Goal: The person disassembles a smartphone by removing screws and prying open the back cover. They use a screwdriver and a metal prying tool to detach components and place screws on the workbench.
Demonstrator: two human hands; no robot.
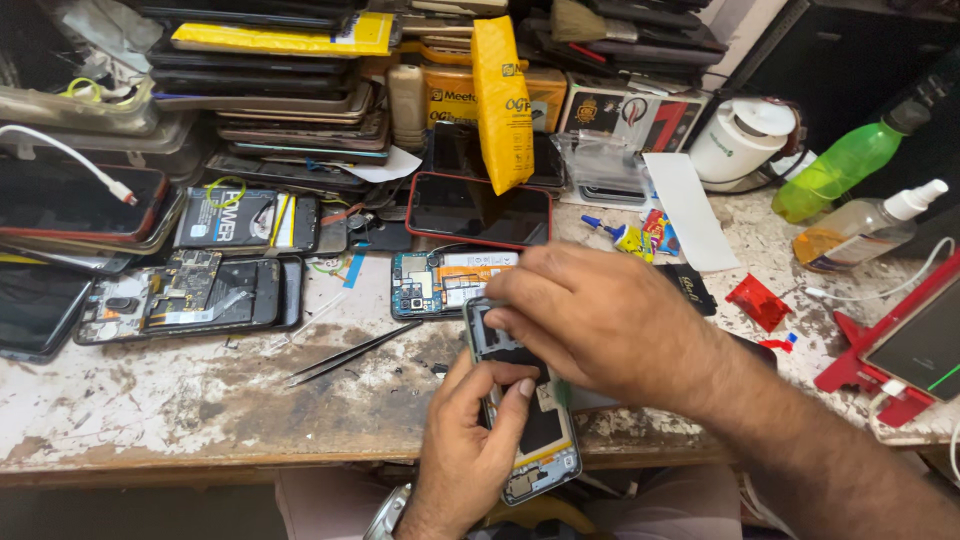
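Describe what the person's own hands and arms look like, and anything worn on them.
Both hands are bare, no gloves or rings visible. The left hand has a metal wristwatch with a silvery link band at the wrist. The right hand leads into a bare, hairy forearm with no sleeve in view. Fingernails are short.

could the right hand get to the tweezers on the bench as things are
Probably yes. The tweezers lie on bare bench top just left of the opened phone, with nothing over them. But the right hand is busy on that phone, which the left hand holds.
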